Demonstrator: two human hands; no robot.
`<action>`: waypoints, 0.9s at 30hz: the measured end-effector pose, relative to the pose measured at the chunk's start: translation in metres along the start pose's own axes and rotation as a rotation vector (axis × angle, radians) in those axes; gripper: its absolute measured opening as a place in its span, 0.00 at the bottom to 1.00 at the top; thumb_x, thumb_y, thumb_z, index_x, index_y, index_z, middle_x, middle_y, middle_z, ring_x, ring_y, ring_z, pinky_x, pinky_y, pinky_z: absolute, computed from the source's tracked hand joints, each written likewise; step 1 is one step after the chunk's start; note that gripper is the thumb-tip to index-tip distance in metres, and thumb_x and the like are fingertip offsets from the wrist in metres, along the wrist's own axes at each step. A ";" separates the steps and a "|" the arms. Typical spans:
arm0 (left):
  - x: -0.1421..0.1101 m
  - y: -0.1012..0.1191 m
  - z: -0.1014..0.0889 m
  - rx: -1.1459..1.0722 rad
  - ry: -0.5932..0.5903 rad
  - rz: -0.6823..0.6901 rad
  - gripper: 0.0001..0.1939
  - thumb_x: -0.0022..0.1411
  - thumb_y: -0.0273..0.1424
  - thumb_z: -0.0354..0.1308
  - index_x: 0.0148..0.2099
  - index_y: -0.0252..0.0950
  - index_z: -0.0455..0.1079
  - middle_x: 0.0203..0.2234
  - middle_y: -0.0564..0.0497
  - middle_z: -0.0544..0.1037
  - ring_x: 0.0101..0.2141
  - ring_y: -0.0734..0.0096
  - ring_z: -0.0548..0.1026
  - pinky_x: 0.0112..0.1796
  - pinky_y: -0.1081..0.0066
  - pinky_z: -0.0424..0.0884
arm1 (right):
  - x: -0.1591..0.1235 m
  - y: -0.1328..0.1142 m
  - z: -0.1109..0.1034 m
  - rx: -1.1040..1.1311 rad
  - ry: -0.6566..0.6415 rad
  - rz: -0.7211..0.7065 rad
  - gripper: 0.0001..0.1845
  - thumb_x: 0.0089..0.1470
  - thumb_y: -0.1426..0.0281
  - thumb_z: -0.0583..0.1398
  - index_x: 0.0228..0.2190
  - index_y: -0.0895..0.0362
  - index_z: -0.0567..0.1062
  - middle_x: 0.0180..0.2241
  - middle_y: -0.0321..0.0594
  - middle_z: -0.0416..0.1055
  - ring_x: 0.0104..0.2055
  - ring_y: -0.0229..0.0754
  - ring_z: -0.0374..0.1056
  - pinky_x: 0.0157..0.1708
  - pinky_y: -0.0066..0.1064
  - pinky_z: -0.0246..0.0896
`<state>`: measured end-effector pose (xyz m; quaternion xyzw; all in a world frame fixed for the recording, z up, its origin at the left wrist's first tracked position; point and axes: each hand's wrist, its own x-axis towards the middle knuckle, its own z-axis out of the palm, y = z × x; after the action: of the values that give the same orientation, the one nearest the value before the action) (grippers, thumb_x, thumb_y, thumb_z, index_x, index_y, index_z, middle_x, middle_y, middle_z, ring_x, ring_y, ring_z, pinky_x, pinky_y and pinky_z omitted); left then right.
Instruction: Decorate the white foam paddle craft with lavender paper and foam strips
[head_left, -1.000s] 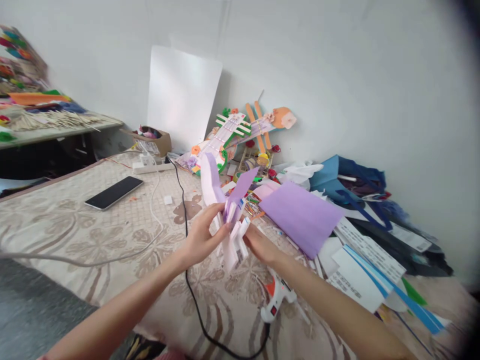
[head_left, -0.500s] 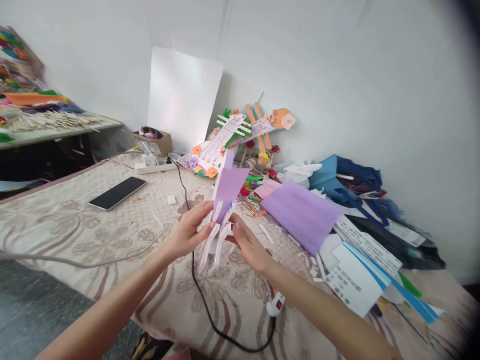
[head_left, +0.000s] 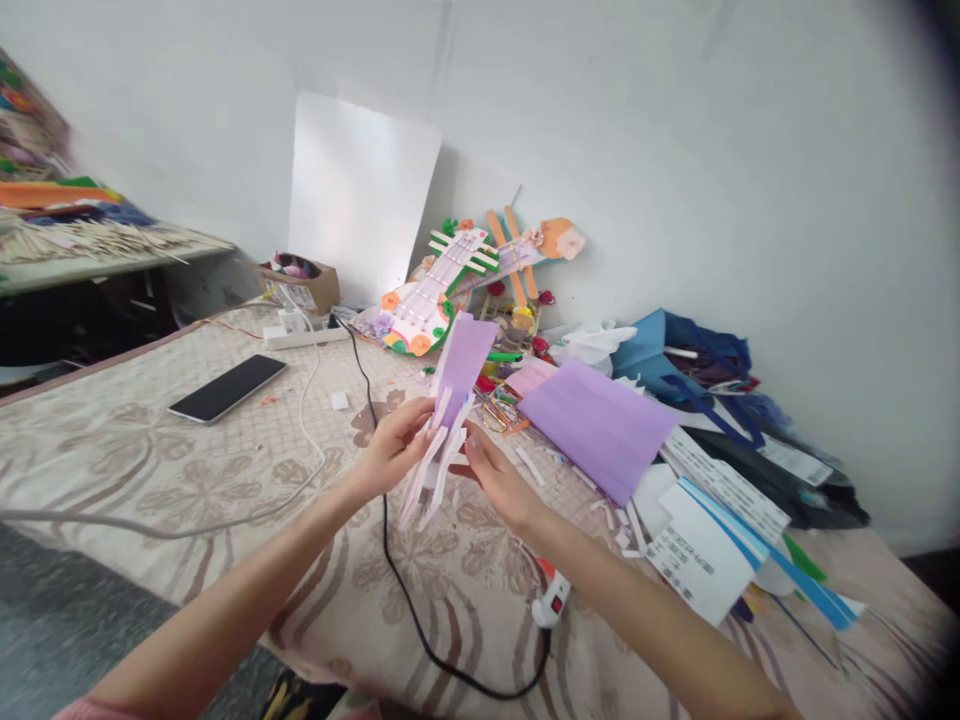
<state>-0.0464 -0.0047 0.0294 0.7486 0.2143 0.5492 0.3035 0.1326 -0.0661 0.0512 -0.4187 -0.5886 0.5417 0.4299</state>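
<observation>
Between my two hands stands a purple and white paper craft piece (head_left: 466, 355), its purple face upward and several thin white edges fanning out below. My left hand (head_left: 397, 440) grips its left side, thumb across the front. From the right, my right hand (head_left: 495, 475) holds the lower edge with curled fingers, some of them behind the piece. Under my right forearm lies a white and orange hot glue gun (head_left: 553, 603), partly hidden, its black cord (head_left: 420, 630) running across the cloth.
A phone (head_left: 229, 387) lies at the left, near a power strip (head_left: 300, 337). Decorated paper guitars (head_left: 439, 285) lean at the back beside a white board (head_left: 360, 190). To the right are purple sheet (head_left: 600, 425), printed card pieces (head_left: 701, 560), paper scraps and a blue bag (head_left: 660, 350).
The craft piece has turned between my hands, its separate purple flaps now lining up into one face. My right hand has shifted left and its fingers show more.
</observation>
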 end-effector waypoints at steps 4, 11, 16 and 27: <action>0.014 -0.009 0.009 -0.064 0.000 0.009 0.17 0.68 0.38 0.54 0.55 0.38 0.73 0.47 0.42 0.78 0.46 0.61 0.78 0.48 0.60 0.76 | 0.009 0.001 -0.008 0.018 0.064 -0.012 0.32 0.58 0.43 0.54 0.58 0.43 0.65 0.63 0.43 0.64 0.62 0.49 0.63 0.56 0.48 0.63; 0.023 -0.016 0.017 -0.192 0.040 -0.005 0.17 0.69 0.39 0.54 0.55 0.39 0.72 0.48 0.41 0.79 0.49 0.59 0.78 0.52 0.56 0.74 | 0.025 0.001 -0.026 -0.028 0.164 -0.049 0.32 0.55 0.41 0.55 0.52 0.47 0.70 0.58 0.45 0.68 0.58 0.50 0.67 0.51 0.46 0.67; 0.023 -0.017 0.011 -0.293 0.072 0.018 0.18 0.68 0.38 0.57 0.58 0.41 0.68 0.52 0.42 0.76 0.53 0.61 0.75 0.56 0.56 0.71 | 0.032 -0.021 -0.036 -0.098 0.250 -0.231 0.24 0.56 0.48 0.60 0.48 0.50 0.71 0.53 0.44 0.71 0.57 0.47 0.66 0.54 0.43 0.64; 0.043 0.010 0.001 -0.354 0.186 -0.024 0.17 0.62 0.36 0.64 0.52 0.41 0.68 0.46 0.46 0.75 0.50 0.64 0.75 0.47 0.65 0.76 | 0.032 -0.045 -0.017 -0.267 0.349 -0.456 0.10 0.55 0.62 0.65 0.38 0.52 0.73 0.37 0.38 0.73 0.40 0.41 0.70 0.42 0.34 0.65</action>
<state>-0.0326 0.0166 0.0659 0.6268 0.1505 0.6415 0.4159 0.1390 -0.0333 0.0982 -0.4155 -0.6506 0.2694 0.5758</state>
